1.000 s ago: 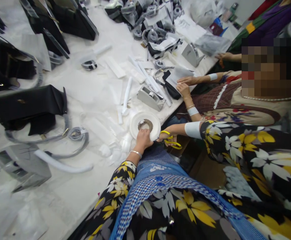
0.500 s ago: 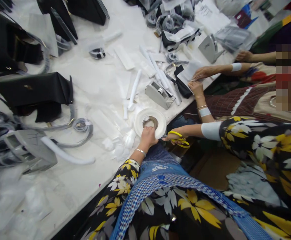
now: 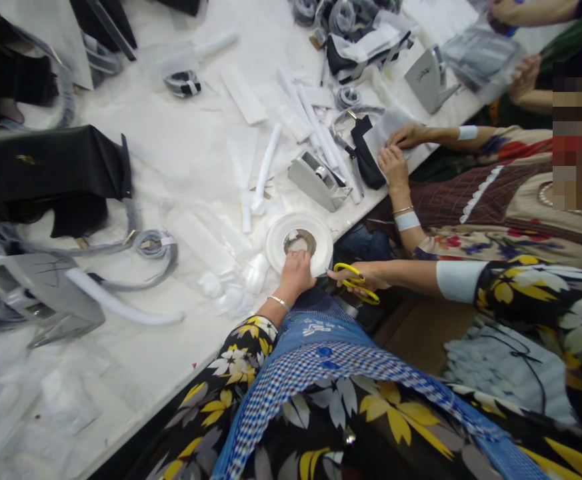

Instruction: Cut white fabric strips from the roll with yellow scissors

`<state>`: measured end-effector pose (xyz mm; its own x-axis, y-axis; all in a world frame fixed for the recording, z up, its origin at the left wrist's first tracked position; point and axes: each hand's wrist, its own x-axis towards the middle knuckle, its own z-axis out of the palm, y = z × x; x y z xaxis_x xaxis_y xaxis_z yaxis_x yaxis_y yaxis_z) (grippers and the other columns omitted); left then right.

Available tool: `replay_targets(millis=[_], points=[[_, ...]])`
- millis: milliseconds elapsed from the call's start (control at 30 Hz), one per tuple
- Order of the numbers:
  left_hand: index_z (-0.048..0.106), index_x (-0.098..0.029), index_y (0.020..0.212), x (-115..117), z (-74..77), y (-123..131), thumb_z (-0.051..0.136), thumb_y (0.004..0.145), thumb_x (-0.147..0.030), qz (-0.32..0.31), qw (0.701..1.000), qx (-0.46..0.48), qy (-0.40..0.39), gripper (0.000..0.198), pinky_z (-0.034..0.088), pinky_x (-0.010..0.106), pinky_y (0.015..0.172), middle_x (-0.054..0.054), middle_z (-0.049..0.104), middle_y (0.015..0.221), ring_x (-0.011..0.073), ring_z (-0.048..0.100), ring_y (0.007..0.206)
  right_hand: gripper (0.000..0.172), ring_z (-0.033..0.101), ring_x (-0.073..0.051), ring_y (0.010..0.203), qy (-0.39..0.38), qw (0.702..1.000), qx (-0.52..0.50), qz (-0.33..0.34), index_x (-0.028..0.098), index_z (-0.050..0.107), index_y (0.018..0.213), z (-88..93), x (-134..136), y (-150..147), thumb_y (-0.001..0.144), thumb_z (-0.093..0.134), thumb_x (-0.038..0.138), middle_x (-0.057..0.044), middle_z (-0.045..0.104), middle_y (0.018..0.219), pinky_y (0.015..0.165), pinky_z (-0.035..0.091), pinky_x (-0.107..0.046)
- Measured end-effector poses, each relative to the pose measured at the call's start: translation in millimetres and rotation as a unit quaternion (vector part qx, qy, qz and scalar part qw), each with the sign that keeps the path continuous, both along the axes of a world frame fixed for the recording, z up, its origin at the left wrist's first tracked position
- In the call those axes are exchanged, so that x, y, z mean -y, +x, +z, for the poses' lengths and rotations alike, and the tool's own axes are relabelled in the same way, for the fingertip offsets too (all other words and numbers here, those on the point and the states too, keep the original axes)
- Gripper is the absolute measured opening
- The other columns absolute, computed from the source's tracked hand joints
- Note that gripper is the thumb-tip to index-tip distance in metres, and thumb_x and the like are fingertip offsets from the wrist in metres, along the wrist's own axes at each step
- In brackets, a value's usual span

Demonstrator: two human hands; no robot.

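A wide roll of white tape [image 3: 275,241] lies flat at the table's near edge, its cardboard core showing. My left hand [image 3: 297,270] grips the near side of this roll, fingers hooked into the core. Just off the edge, to the right, my right hand [image 3: 365,277] is closed around scissors with yellow handles [image 3: 343,268]. The scissors' blades point at the roll's near right side; their tips are too small to make out clearly. Crumpled white wrapping scraps [image 3: 228,287] lie left of the roll.
A grey tape dispenser [image 3: 315,179] stands beyond the roll, another dispenser [image 3: 45,293] at left. Black handbags [image 3: 51,163] with wrapped straps fill the left side. A co-worker's hands [image 3: 395,157] hold a small black bag [image 3: 365,150] at right. White foam tubes [image 3: 268,167] lie mid-table.
My right hand and the scissors have drawn slightly right, away from the roll. My left hand stays on the roll. A farther co-worker's hands have moved. The view has shifted a little.
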<state>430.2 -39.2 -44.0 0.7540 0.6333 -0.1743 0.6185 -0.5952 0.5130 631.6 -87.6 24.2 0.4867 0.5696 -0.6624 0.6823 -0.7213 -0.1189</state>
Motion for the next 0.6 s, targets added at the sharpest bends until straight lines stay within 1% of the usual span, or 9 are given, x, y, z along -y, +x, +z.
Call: replay_targets(millis=[67,100,133,200,267,300,367,500,600], points=[[0.055,-0.013,0.103,-1,0.2,1,0.064,0.069,-0.029,-0.002,1.000,-0.003,-0.001,0.039,0.032,0.045,0.095,0.016,0.056,0.102,0.0337,0.050,0.100,0.046,0.064,-0.015,0.066,-0.036,0.999,-0.040,0.006,0.008,0.065,0.078,0.3,6,-8,0.085,0.058,0.053,-0.011,0.066,0.071,0.056,0.046,-0.023],[0.055,-0.013,0.103,-1,0.1,1,0.064,0.069,-0.029,-0.002,1.000,-0.002,0.000,0.039,0.032,0.045,0.094,0.016,0.056,0.102,0.0338,0.050,0.099,0.048,0.065,-0.017,0.067,-0.050,0.997,-0.053,0.008,0.008,0.065,0.076,0.6,6,-10,0.085,0.056,0.054,-0.012,0.065,0.069,0.056,0.045,-0.024],[0.055,-0.013,0.102,-1,0.0,1,0.064,0.068,-0.029,-0.003,1.000,-0.001,0.001,0.038,0.032,0.045,0.094,0.016,0.056,0.101,0.0337,0.050,0.098,0.049,0.065,-0.017,0.069,-0.059,0.996,-0.059,0.008,0.007,0.065,0.077,0.8,4,-11,0.089,0.052,0.053,-0.012,0.065,0.070,0.057,0.046,-0.024],[0.055,-0.012,0.102,-2,-0.7,1,0.064,0.068,-0.028,-0.003,1.000,0.004,0.000,0.038,0.032,0.045,0.093,0.016,0.056,0.101,0.0335,0.050,0.097,0.052,0.066,-0.015,0.075,-0.073,0.995,-0.063,0.006,0.007,0.066,0.088,0.9,-1,-11,0.098,0.034,0.046,-0.008,0.065,0.078,0.064,0.049,-0.026],[0.055,-0.011,0.102,-2,-1.5,1,0.064,0.068,-0.028,-0.003,1.000,0.007,-0.004,0.039,0.032,0.045,0.093,0.017,0.055,0.100,0.0332,0.050,0.097,0.046,0.065,-0.014,0.083,-0.087,0.994,-0.063,0.003,0.008,0.064,0.102,0.5,-7,-10,0.102,0.028,0.038,-0.006,0.064,0.091,0.072,0.053,-0.028],[0.055,-0.011,0.102,-2,-1.9,1,0.064,0.068,-0.028,-0.004,1.000,0.008,-0.006,0.039,0.031,0.045,0.093,0.017,0.055,0.100,0.0332,0.050,0.097,0.043,0.064,-0.015,0.087,-0.093,0.994,-0.063,0.001,0.009,0.063,0.107,0.1,-9,-10,0.102,0.030,0.036,-0.005,0.063,0.096,0.075,0.054,-0.031],[0.055,-0.011,0.102,-2,-2.3,0,0.063,0.068,-0.028,-0.006,1.000,0.006,-0.009,0.039,0.031,0.045,0.093,0.017,0.056,0.101,0.0332,0.050,0.098,0.034,0.063,-0.018,0.092,-0.104,0.992,-0.066,-0.001,0.010,0.060,0.112,-0.8,-14,-12,0.099,0.043,0.035,-0.006,0.062,0.106,0.079,0.054,-0.035],[0.056,-0.012,0.101,-3,-1.7,1,0.063,0.069,-0.028,-0.004,1.000,-0.003,-0.011,0.036,0.033,0.045,0.093,0.016,0.057,0.100,0.0330,0.051,0.097,0.034,0.061,-0.021,0.100,-0.118,0.990,-0.084,0.001,0.014,0.057,0.119,-3.1,-21,-19,0.093,0.055,0.035,-0.009,0.060,0.117,0.083,0.054,-0.039],[0.056,-0.012,0.101,-3,-1.6,2,0.062,0.070,-0.029,-0.003,1.000,-0.002,-0.013,0.037,0.033,0.045,0.092,0.017,0.057,0.101,0.0328,0.051,0.097,0.034,0.061,-0.021,0.102,-0.112,0.989,-0.096,0.004,0.013,0.057,0.120,-3.8,-26,-24,0.094,0.054,0.035,-0.009,0.059,0.118,0.085,0.053,-0.040]])
